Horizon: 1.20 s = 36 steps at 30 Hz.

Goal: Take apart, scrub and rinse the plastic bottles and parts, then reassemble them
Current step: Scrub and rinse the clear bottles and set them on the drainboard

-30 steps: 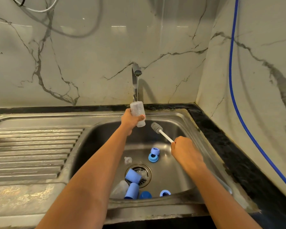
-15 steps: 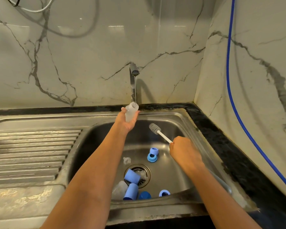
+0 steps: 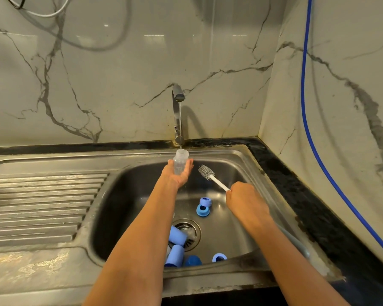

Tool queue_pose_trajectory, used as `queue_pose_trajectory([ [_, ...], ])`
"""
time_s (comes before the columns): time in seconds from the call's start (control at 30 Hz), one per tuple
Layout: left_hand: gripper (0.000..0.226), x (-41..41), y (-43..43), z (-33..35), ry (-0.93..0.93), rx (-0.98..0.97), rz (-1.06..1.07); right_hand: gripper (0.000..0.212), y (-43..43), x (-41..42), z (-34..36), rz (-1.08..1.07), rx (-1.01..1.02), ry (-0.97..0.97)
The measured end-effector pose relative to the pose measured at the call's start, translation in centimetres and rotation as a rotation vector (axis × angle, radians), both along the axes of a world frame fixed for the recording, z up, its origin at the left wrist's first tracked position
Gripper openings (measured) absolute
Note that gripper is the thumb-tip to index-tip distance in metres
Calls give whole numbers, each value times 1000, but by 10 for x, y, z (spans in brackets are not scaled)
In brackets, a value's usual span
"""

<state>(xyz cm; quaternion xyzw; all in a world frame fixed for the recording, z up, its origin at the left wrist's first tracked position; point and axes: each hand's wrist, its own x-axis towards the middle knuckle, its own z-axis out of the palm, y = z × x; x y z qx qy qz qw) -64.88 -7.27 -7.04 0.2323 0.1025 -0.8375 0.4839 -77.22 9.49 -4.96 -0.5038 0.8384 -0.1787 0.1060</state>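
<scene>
My left hand (image 3: 179, 175) holds a clear plastic bottle (image 3: 180, 160) upright, its open mouth under the thin stream from the tap (image 3: 177, 111). To its right my right hand (image 3: 244, 200) grips the white handle of a bottle brush (image 3: 209, 175), grey bristle head pointing up-left, clear of the bottle. On the floor of the steel sink (image 3: 128, 195) lie two blue rings (image 3: 203, 206), two light blue caps (image 3: 175, 244) by the drain (image 3: 189, 230), a dark blue part (image 3: 192, 260) and another blue ring (image 3: 219, 257). My left forearm hides part of the sink floor.
A ribbed steel draining board (image 3: 40, 208) lies left of the basin. Marble wall panels stand behind and to the right, with a blue hose (image 3: 305, 107) running down the right wall. A black counter edge (image 3: 307, 208) borders the sink on the right.
My left hand has turned the bottle from tilted to upright with its mouth under the water stream. The brush in my right hand has barely moved.
</scene>
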Motion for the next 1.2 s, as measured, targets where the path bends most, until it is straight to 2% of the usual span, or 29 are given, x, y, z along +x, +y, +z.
queue_pose_trajectory([
  [0.43,55,3,1,17,28,-18,-3,23,2,1,2,13,13,22],
  [0.9,57,-2,-9,70,16,-123,-11,21,-1,-1,-1,11,24,7],
  [1.2,60,1,-8,91,78,-152,2,21,-1,0,-2,0,12,-2],
])
